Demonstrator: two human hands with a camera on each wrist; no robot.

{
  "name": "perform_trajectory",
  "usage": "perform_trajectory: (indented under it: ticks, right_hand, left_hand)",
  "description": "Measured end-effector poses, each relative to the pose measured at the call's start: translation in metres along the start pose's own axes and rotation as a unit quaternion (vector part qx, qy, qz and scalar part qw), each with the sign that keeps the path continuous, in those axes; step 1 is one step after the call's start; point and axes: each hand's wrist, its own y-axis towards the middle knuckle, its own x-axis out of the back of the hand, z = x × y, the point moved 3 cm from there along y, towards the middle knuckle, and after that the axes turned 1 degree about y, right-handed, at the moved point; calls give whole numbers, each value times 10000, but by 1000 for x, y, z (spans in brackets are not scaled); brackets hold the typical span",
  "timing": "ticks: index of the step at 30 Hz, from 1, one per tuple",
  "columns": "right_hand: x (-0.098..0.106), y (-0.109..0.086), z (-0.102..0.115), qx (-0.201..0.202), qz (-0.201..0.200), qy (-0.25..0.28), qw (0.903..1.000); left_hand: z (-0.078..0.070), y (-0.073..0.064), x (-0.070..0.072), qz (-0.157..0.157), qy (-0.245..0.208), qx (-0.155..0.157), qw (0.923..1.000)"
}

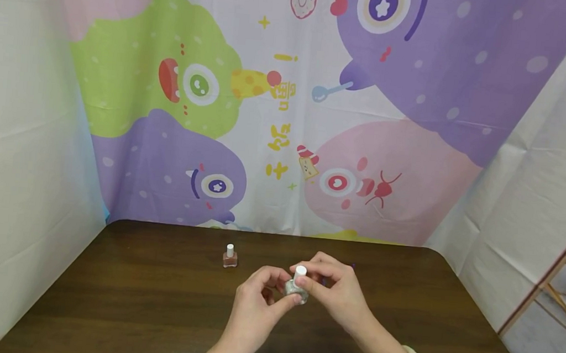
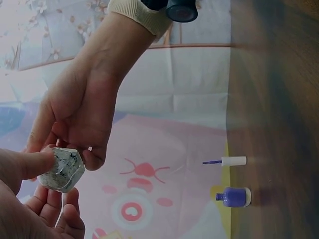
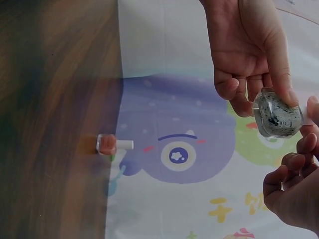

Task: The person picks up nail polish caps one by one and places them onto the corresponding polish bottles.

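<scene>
Right wrist: dark-flecked polish (image 3: 280, 119) inside bottle (image 3: 276, 114)

From the head we are looking forward and down, farther back, across the table (image 1: 153, 299) to the printed curtain (image 1: 280, 209). From the left wrist we are facing the right hand (image 2: 82, 107), from the right wrist the left hand (image 3: 249, 47), both close and turned sideways, and these two views are sharing the glittery bottle (image 3: 277, 117).

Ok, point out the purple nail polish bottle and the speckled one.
Purple nail polish bottle (image 2: 236, 197): left wrist view, on its body.
Speckled nail polish bottle (image 3: 277, 119): right wrist view, on its body.
</scene>
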Motion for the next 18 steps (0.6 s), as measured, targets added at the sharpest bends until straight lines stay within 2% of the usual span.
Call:
perform_trajectory:
  ticks: [2,9,18]
  right_hand:
    - [0,1,2,-87,4,-66,9999]
    - [5,4,5,58,111,-143,9998]
    - [27,9,10,-30,-26,-264,9996]
  left_hand:
    - [0,1,0,6,-20,13,10000]
    - [-2,4,4,25,-166,-47,9998]
    - [-3,11,14,57,-360,-55,9993]
